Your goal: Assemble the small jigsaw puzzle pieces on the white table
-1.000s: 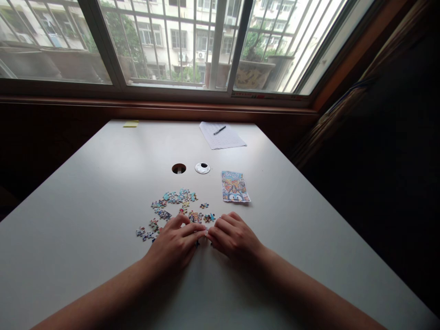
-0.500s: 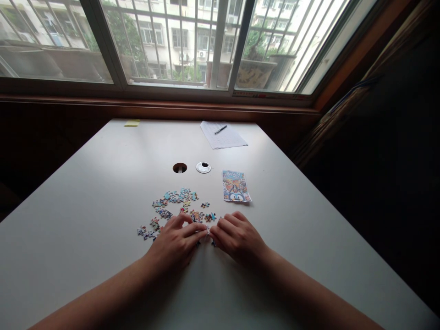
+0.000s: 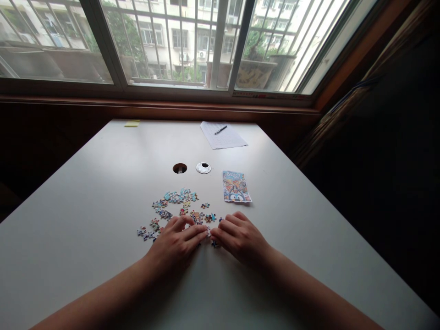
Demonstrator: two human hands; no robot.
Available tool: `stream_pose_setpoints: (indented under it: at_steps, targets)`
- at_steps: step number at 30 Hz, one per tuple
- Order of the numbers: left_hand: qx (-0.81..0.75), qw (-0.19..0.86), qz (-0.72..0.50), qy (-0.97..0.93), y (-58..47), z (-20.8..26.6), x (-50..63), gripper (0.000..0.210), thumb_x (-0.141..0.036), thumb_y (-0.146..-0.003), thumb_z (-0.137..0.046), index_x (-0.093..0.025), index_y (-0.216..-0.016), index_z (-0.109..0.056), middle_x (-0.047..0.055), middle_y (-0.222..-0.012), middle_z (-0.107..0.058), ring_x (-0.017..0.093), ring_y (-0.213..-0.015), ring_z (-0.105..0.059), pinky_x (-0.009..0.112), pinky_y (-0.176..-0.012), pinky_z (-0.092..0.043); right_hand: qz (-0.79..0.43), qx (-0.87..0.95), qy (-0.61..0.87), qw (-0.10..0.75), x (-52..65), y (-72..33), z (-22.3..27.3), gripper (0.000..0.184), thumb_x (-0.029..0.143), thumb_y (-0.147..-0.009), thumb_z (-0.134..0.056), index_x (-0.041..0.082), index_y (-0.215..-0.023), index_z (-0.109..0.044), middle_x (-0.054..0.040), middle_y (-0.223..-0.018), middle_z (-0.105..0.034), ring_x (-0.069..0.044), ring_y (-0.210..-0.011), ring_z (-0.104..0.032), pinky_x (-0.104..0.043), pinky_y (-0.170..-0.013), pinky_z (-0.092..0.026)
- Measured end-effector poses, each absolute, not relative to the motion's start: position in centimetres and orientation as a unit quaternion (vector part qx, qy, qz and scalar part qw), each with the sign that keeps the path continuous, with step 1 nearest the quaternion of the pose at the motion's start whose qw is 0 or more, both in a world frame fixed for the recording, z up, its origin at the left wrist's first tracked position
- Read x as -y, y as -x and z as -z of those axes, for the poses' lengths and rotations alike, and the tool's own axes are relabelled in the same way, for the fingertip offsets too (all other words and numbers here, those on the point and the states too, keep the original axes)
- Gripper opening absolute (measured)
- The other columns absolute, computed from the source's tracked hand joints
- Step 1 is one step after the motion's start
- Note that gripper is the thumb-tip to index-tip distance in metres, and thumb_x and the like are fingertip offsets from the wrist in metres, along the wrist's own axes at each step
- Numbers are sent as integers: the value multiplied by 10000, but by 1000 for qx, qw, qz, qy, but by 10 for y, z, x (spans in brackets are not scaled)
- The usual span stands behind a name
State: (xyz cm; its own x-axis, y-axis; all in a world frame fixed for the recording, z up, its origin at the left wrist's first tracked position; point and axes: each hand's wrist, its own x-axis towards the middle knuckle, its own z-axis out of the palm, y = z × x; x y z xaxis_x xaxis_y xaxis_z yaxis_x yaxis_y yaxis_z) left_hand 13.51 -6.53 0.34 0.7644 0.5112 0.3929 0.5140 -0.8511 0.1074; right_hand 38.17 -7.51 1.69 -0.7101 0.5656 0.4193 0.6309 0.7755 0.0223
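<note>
My left hand (image 3: 178,237) and my right hand (image 3: 237,234) meet fingertip to fingertip over the white table. Between them is a small pale jigsaw piece (image 3: 208,232), pinched by the closed fingers of my left hand. The fingers of my right hand are curled and pressed together at its right side; whatever they grip is mostly hidden. Loose and joined jigsaw pieces (image 3: 180,196) lie beyond and to the left of my hands. A small cluster of pieces (image 3: 210,217) lies just past my fingertips, and my left hand covers part of the pile.
A colourful picture sheet (image 3: 236,187) lies beyond my right hand. Farther back are a cable hole (image 3: 179,168), its metal cover (image 3: 203,167), papers (image 3: 220,140) with a pen (image 3: 220,130), and a yellow sticky note (image 3: 132,123). A barred window stands behind the table (image 3: 85,183).
My right fingertips have shifted very slightly right, so more of the pale piece and of a piece beneath the right hand shows. The left hand stays nearly still.
</note>
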Motion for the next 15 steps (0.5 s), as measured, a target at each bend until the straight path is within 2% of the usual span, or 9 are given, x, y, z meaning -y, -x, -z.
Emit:
stream_pose_setpoints:
  at_steps: [7,15]
  targets:
    - [268,18,205,941,-135,-3,66,357,-213,-996,-529,-236,-1350,-573,21,-1270,-677,230,-1079,-507,396,-970,-393,90,925,319,183,78,-381,-20,133,190,-1002,-532,183,-955,-656,-21,-762,-588,-171,-743,-460,-346,-709,-287]
    - [272,27,175,946,-134,-1,65,411,-228,-965,-589,-241,-1374,-556,32,-1279,-660,219,-1090,-497,371,-968,-402,-16,897,359,256,74,-382,-11,143,249,-980,-582,215,-903,-697,-3,-728,-608,-150,-726,-494,-326,-719,-281]
